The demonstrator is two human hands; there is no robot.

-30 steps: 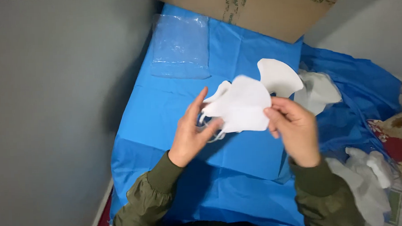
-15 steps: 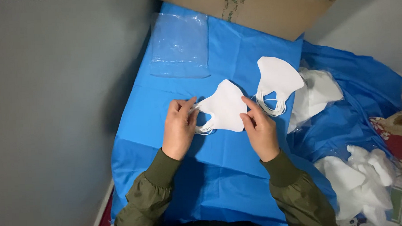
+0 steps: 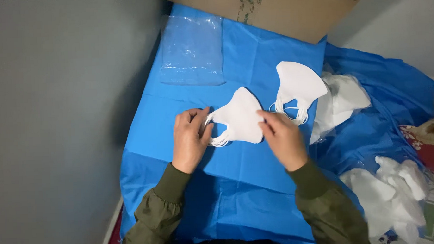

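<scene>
Near the middle of the blue-sheeted counter, you have lowered the folded white fabric face mask flat.

A second ago you held it lifted; now your left hand pinches its ear loops and your right hand presses its edge, fingers loose. Another white mask stack lies beside it. A clear plastic bag lies flat, apparently empty, below the brown cardboard box.

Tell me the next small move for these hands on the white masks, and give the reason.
Probably square up the mask stack and slide it toward the second mask stack. The left hand pinches the ear loops, the right hand presses the opposite edge, and the stack lies flat on the blue sheet.
</scene>
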